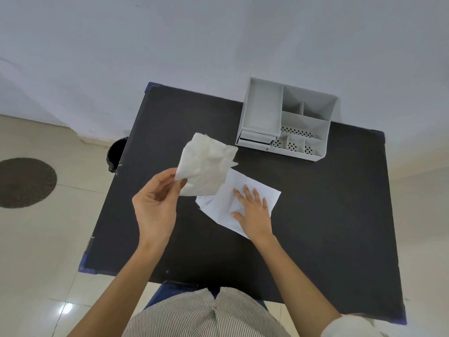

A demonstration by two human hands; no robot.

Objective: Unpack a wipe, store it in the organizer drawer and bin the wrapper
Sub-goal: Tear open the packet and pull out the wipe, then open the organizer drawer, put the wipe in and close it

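My left hand [155, 205] pinches a crumpled white wipe [206, 164] by its lower left corner and holds it above the black table [328, 215]. Flat on the table under the wipe lies the white wrapper [240, 188], with my right hand [252, 210] resting palm down on it, fingers spread. The grey organizer [286, 120] stands at the table's far edge. Its small drawers [255, 139] sit at its lower left front and look closed or nearly so.
A dark round bin [116, 152] stands on the floor beside the table's left edge, partly hidden by the table. A round dark mat [24, 182] lies on the tiled floor at the far left. The wall runs just behind the organizer.
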